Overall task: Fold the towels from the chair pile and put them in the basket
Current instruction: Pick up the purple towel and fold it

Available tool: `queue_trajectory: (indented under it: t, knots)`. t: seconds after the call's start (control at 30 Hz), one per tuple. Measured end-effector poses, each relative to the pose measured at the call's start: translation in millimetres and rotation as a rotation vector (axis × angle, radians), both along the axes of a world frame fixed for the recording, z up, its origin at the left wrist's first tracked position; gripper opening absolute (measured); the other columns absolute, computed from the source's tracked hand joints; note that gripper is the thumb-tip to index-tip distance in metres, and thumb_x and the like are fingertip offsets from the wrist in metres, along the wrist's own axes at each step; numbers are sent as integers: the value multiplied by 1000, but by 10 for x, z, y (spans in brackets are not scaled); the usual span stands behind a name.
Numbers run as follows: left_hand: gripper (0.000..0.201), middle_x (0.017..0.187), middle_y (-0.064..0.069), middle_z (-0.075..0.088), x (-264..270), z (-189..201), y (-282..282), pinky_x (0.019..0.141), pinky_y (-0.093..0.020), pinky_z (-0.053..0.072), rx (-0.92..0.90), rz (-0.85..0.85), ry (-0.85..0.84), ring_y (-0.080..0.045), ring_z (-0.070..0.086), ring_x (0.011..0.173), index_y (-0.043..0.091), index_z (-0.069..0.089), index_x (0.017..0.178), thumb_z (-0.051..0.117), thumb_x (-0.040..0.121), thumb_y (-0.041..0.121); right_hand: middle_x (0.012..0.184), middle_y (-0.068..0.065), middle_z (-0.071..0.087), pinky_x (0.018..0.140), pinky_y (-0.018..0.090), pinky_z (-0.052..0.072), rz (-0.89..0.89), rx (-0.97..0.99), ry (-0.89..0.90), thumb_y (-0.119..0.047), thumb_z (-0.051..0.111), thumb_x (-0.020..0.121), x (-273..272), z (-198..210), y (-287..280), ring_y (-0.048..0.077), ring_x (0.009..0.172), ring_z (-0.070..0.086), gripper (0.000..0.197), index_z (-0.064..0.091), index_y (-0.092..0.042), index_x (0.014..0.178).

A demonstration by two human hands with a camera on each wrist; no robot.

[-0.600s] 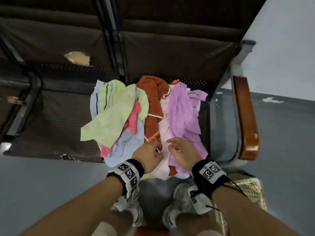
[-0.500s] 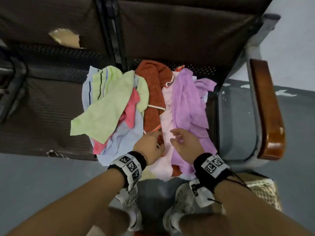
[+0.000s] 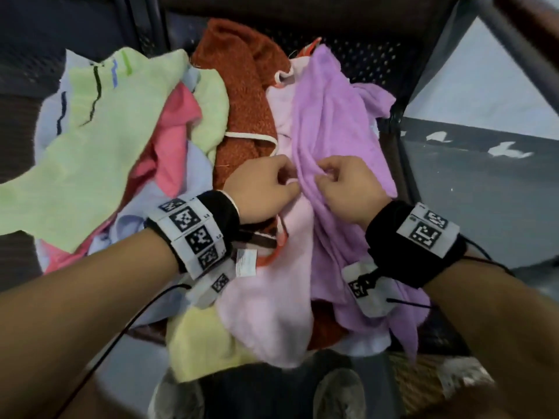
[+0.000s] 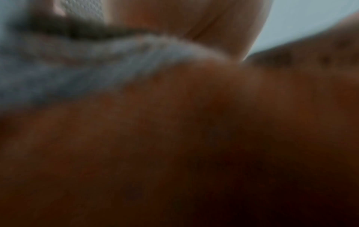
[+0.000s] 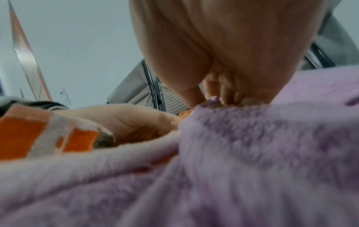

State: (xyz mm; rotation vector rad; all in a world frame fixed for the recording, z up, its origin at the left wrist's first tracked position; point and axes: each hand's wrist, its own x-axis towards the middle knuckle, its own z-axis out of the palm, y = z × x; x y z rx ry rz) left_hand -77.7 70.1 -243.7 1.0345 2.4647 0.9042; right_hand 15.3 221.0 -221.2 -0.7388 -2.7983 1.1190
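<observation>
Head view: right hand (image 3: 348, 189) grip pinches purple towel (image 3: 332, 116); left hand (image 3: 260, 189) grip unclear; basket (image 3: 423, 379) contents hidden.

No legible text in any view. Left wristband (image 3: 193, 234): square black-and-white marker codes, with tiny characters beside them too small to read. Right wristband (image 3: 423, 229): the same kind of codes, characters unreadable. White sewn-in label (image 3: 246, 261) on a towel near the left wrist: print too blurred to read.
</observation>
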Motion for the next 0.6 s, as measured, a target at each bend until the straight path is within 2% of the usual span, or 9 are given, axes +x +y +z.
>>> queue_trajectory:
  t: [0.1, 0.17, 0.2, 0.3, 0.33, 0.4, 0.47, 0.53, 0.6]
  knots:
    - [49, 109, -2, 68, 71, 108, -70, 85, -26, 46, 36, 2, -7, -21, 65, 99, 20, 54, 128, 68, 83, 31, 62, 3, 43, 59, 29, 36, -16, -105, 82, -4, 46, 96, 66, 223, -112, 11, 57, 40, 30, 50, -5, 66]
    - [80, 129, -11, 56, 154, 261, -130, 89, -25, 44, 71, 1, 21, -25, 62, 102, 23, 33, 148, 70, 78, 25, 59, -1, 43, 54, 24, 35, -38, -303, 126, 0, 43, 96, 140, 459, -208, 3, 47, 39, 36, 48, -13, 63]
    - [84, 135, -13, 49, 192, 334, -155, 93, -28, 45, 88, -2, 54, -26, 60, 103, 27, 30, 151, 70, 78, 23, 58, -3, 47, 56, 22, 37, -8, -370, 125, -1, 44, 95, 189, 582, -254, 0, 47, 42, 40, 51, -16, 59]
    - [48, 140, -14, 45, 259, 555, -217, 105, -32, 41, 97, -22, 168, -28, 53, 123, 15, 58, 133, 65, 85, 14, 66, -9, 65, 74, 27, 47, 90, -417, 119, -27, 56, 85, 332, 893, -319, 1, 67, 56, 32, 69, -23, 56]
    - [34, 134, -15, 52, 277, 631, -232, 101, -31, 41, 128, -24, 206, -29, 54, 122, 9, 65, 120, 62, 86, 11, 67, -10, 65, 73, 27, 46, 106, -410, 153, -35, 60, 81, 389, 982, -312, 3, 68, 57, 27, 70, -26, 57]
    - [11, 97, -10, 66, 346, 816, -279, 75, -31, 38, 230, 30, 246, -31, 61, 94, 11, 64, 88, 54, 85, 12, 66, -13, 61, 61, 18, 43, 123, -252, 240, -49, 71, 76, 513, 1098, -265, 2, 61, 53, 27, 64, -27, 63]
    - [16, 66, 4, 51, 433, 985, -363, 62, -34, 28, 329, 101, 232, -24, 49, 69, 21, 45, 68, 48, 84, 20, 73, -11, 58, 57, 20, 40, 98, 2, 230, -48, 81, 71, 655, 1111, -180, 5, 63, 51, 33, 57, -26, 76]
    - [28, 58, 9, 41, 522, 1145, -455, 59, -33, 28, 391, 128, 229, -13, 39, 60, 25, 37, 65, 55, 85, 20, 83, 3, 64, 63, 30, 41, 111, 207, 79, -36, 77, 77, 775, 1044, -102, 18, 71, 54, 27, 58, -18, 83]
    - [28, 59, 10, 46, 619, 1302, -541, 57, -24, 33, 375, 122, 255, 0, 40, 55, 24, 42, 72, 66, 82, 17, 88, 14, 62, 68, 30, 37, 128, 309, -59, -28, 62, 89, 888, 1002, -81, 26, 78, 53, 18, 59, -12, 81]
